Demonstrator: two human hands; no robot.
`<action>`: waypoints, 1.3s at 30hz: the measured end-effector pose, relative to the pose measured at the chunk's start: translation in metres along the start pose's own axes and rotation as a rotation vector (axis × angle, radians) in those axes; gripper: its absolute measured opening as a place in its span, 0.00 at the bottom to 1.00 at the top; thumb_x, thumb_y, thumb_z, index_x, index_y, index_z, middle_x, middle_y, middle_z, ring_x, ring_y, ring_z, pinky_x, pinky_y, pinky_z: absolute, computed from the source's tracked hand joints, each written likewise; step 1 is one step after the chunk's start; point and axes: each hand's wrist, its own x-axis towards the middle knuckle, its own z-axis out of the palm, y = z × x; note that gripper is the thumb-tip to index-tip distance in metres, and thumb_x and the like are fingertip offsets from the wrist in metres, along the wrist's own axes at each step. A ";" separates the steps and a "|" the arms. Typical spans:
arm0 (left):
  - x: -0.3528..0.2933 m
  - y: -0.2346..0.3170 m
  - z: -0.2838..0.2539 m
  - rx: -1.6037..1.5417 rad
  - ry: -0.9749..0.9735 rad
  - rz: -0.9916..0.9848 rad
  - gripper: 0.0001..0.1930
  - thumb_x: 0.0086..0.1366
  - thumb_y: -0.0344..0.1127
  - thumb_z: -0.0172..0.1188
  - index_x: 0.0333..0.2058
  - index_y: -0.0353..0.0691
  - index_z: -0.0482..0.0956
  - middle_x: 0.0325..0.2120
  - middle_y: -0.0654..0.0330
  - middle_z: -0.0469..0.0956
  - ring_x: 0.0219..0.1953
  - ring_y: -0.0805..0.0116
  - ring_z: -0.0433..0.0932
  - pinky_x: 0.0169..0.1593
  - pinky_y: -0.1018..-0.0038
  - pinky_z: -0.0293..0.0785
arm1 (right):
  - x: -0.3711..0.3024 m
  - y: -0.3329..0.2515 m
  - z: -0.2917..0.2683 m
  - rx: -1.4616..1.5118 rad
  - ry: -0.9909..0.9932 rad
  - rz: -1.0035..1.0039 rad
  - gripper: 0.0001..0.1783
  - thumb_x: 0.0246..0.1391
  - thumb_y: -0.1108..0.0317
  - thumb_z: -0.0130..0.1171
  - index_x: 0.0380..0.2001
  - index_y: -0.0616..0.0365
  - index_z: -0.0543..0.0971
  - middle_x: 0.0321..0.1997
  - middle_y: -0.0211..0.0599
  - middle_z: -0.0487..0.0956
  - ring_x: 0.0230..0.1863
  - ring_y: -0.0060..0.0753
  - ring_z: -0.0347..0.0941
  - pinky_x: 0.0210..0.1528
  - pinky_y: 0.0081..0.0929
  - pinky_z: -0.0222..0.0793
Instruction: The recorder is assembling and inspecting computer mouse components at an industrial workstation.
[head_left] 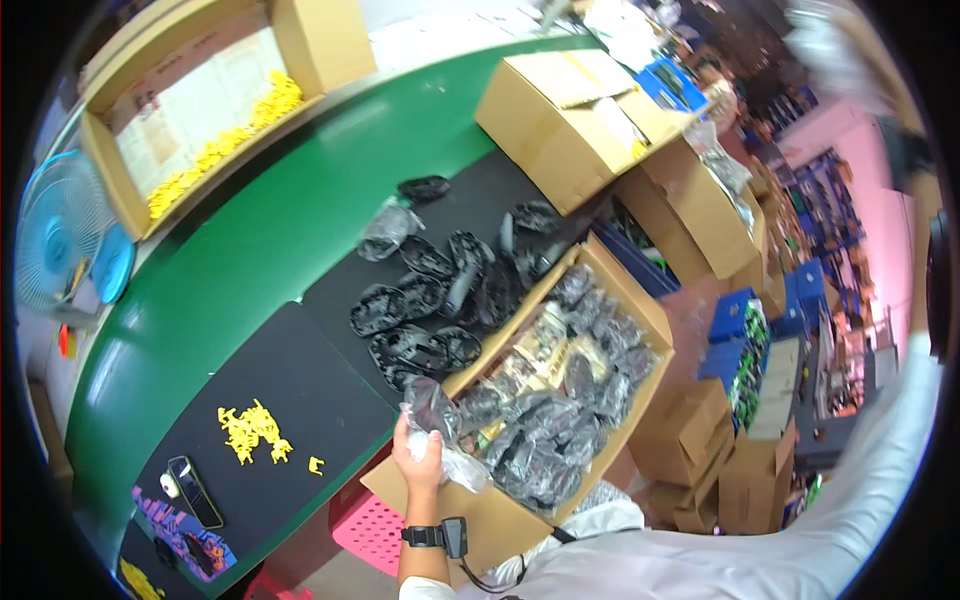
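Left hand (420, 462): clamped on bagged black part (430, 408)
Right of grip: open carton (505, 525)
Beyond grip: black plastic shells (420, 294)
Right hand (882, 70): raised, blurred; grip can't tell

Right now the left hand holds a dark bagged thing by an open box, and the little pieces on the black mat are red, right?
No, the little pieces on the black mat are yellow, as the head view shows; the left hand holds a dark bagged thing by an open box.
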 end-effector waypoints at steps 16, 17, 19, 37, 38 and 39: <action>-0.016 -0.068 -0.050 0.190 0.121 0.174 0.29 0.46 0.31 0.69 0.48 0.27 0.73 0.42 0.43 0.78 0.42 0.54 0.80 0.48 0.67 0.74 | 0.005 0.649 0.411 -1.573 -0.911 -0.686 0.33 0.43 0.40 0.62 0.39 0.61 0.81 0.44 0.55 0.79 0.47 0.52 0.76 0.51 0.37 0.70; -0.014 -0.069 -0.049 0.177 0.110 0.170 0.29 0.46 0.31 0.69 0.48 0.28 0.73 0.42 0.43 0.78 0.42 0.54 0.80 0.48 0.67 0.74 | 0.012 0.652 0.411 -1.579 -0.910 -0.683 0.33 0.43 0.40 0.62 0.39 0.61 0.81 0.44 0.55 0.79 0.47 0.52 0.76 0.51 0.37 0.70; -0.011 -0.069 -0.045 0.157 0.092 0.163 0.29 0.46 0.31 0.69 0.48 0.28 0.73 0.43 0.43 0.78 0.42 0.54 0.80 0.48 0.67 0.74 | 0.027 0.652 0.406 -1.495 -1.017 -0.813 0.30 0.42 0.44 0.65 0.38 0.61 0.81 0.41 0.54 0.80 0.46 0.52 0.76 0.49 0.37 0.71; -0.013 -0.072 -0.050 0.140 0.086 0.160 0.28 0.48 0.32 0.69 0.48 0.27 0.72 0.43 0.43 0.78 0.43 0.55 0.80 0.48 0.67 0.74 | 0.021 0.599 0.375 -1.375 -1.443 -0.991 0.18 0.44 0.56 0.53 0.27 0.63 0.79 0.26 0.54 0.77 0.33 0.51 0.75 0.39 0.41 0.71; -0.013 -0.071 -0.050 0.137 0.088 0.168 0.28 0.48 0.31 0.69 0.48 0.27 0.73 0.43 0.43 0.78 0.43 0.54 0.80 0.48 0.67 0.74 | 0.022 0.604 0.383 -1.479 -1.157 -1.183 0.17 0.43 0.56 0.54 0.25 0.61 0.80 0.32 0.49 0.79 0.36 0.54 0.76 0.41 0.43 0.72; -0.012 -0.071 -0.051 0.133 0.089 0.176 0.28 0.48 0.31 0.69 0.48 0.27 0.73 0.43 0.43 0.78 0.43 0.54 0.80 0.48 0.67 0.74 | 0.027 0.611 0.386 -1.387 -1.122 -1.345 0.17 0.42 0.56 0.55 0.26 0.60 0.80 0.35 0.47 0.80 0.36 0.52 0.77 0.41 0.43 0.73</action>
